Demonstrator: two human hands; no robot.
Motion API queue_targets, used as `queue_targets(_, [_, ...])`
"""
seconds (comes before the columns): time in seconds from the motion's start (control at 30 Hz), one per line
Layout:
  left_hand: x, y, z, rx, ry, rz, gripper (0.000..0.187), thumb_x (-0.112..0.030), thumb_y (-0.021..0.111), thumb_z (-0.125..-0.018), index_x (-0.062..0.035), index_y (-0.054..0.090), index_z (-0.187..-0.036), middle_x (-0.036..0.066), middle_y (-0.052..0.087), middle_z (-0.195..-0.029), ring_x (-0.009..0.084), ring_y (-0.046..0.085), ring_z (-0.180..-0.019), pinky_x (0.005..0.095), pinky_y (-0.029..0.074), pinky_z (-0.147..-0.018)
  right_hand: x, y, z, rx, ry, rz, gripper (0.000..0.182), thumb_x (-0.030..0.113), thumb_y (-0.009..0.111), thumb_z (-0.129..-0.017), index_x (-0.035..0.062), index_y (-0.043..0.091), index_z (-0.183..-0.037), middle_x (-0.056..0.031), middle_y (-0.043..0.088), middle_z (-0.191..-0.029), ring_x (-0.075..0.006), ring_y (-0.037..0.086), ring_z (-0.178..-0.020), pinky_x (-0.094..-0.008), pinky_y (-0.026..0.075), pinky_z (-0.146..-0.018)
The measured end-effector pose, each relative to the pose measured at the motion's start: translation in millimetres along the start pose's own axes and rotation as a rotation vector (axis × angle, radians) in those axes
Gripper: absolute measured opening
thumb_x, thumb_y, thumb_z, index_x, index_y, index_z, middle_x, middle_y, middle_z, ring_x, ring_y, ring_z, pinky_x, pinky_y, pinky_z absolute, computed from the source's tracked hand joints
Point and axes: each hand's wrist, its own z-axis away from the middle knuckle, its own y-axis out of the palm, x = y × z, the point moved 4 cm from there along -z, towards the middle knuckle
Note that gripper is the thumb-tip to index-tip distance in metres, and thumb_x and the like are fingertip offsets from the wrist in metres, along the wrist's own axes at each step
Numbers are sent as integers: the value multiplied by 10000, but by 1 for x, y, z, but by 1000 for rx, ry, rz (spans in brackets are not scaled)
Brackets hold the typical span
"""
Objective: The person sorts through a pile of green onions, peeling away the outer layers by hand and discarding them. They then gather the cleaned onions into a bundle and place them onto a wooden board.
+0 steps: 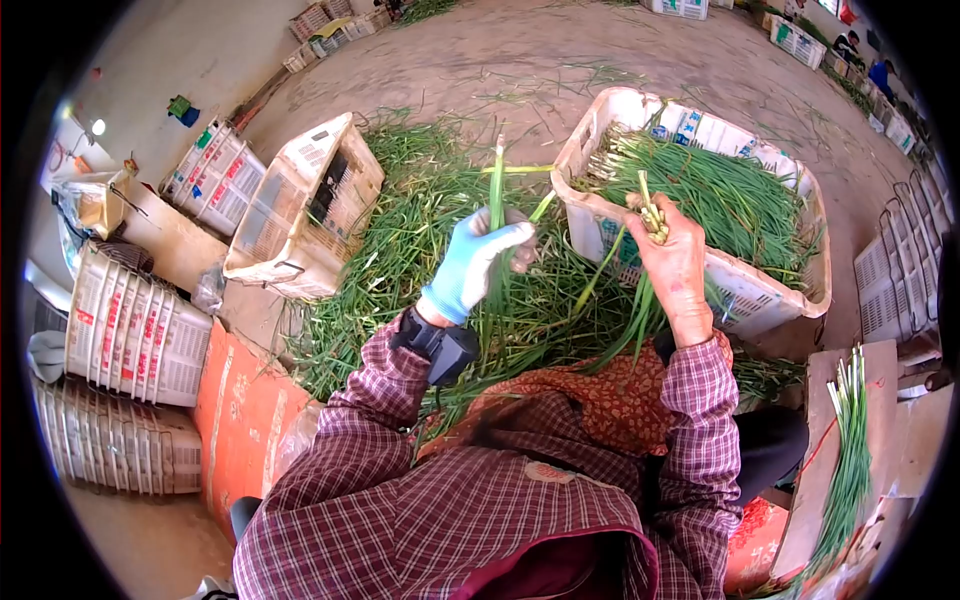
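At far left, stacked white crates (140, 330) with red print on their sides; just below, a second stack (120, 440), dingier; next to these, a red-orange panel (245, 395); farther back, a tilted white crate (300, 215) on the floor, at the left edge of a heap of loose green leaves (400, 240); over that heap, a left hand (480, 258) in a blue and white glove, with a black device (440, 345) strapped at the wrist; fingers and thumb closed around a green stalk (498, 185), held nearly upright, pale end on top; below, in the lap, an orange flowered cloth (610, 400); to the right, a bare right hand (675, 250), fingers curled tight around a small bunch of stalks (656, 215), pale ends up, leaves trailing down below the fist; in view across the near edge of a white crate (760, 305), toward its left corner; hard to tell whether touching that edge; inside the crate, a thick pile of green stalks (720, 195), pale ends toward the left edge; at lower right, a long bundle (850, 430) lying lengthwise on a board (810, 470), pale ends at its far edge; beyond, more stacked crates (895, 265); at top right, two people (880, 75) seated, small and far off.
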Motion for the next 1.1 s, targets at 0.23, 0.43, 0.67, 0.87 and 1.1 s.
queue_targets(0.23, [15, 41, 3, 90, -88, -16, 220, -168, 676, -870, -31, 596, -1022, 77, 655, -876, 149, 630, -701, 278, 515, -620, 20, 31, 14, 288, 348, -470, 207, 207, 719, -848, 42, 682, -967, 13, 637, -754, -49, 540, -684, -222, 434, -620])
queue_targets(0.43, [9, 22, 0, -29, -63, -116, 264, -254, 640, -905, -21, 610, -1026, 62, 652, -862, 140, 630, -695, 263, 525, -613, -9, -19, -7, -10, 289, -702, 149, 179, 627, -922, 67, 654, -1016, -4, 659, -887, -82, 585, -749, -228, 467, -673])
queue_targets(0.67, [17, 41, -3, 68, 55, -321, 201, -217, 641, -909, -30, 614, -979, 10, 620, -736, 76, 576, -612, 219, 477, -538, 47, -5, -5, 147, 136, -336, 218, 209, 727, -832, 59, 669, -980, -41, 683, -743, -105, 619, -628, -264, 485, -584])
queue_targets(0.87, [8, 47, 3, 88, 39, -342, 175, -208, 650, -902, -41, 605, -932, -15, 582, -695, 52, 519, -570, 197, 419, -501, 35, 17, -1, 123, 58, -216, 219, 227, 728, -795, 65, 684, -936, -120, 650, -678, -225, 637, -593, -332, 488, -574])
queue_targets(1.1, [10, 35, -3, -41, 86, -433, 193, -216, 661, -893, -36, 591, -872, -32, 520, -601, 45, 454, -498, 203, 347, -448, 35, 11, 0, 118, 104, -340, 213, 194, 733, -808, 20, 686, -922, -68, 674, -690, -127, 599, -584, -292, 486, -587])
